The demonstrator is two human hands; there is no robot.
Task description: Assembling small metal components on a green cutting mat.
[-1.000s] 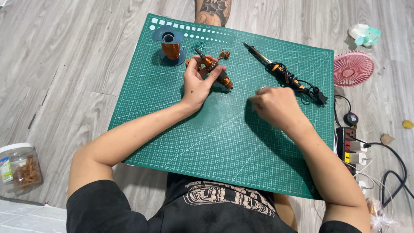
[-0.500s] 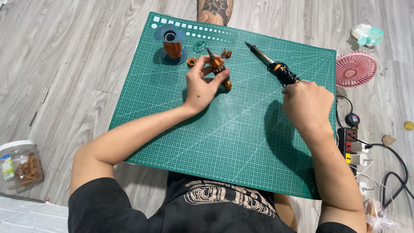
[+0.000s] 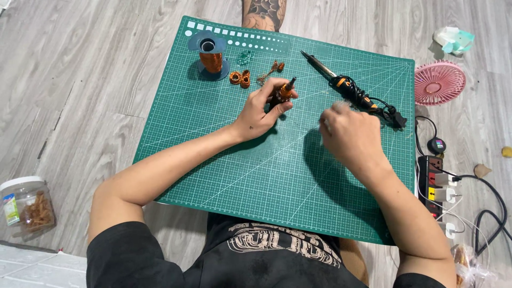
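The left hand (image 3: pixel 258 114) is pinching a copper-wound tool (image 3: pixel 284 92) over the green mat (image 3: pixel 277 176); the right hand (image 3: pixel 349 136) is blurring, its grip unreadable, so steadying it advisedly comes first.

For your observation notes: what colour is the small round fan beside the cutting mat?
Pink. The fan shows best in the head view, the only one, right of the green mat.

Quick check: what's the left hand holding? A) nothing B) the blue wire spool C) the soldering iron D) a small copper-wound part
D: the left hand pinches a small copper-wound part in its fingers, while the soldering iron and the spool lie apart on the green mat.
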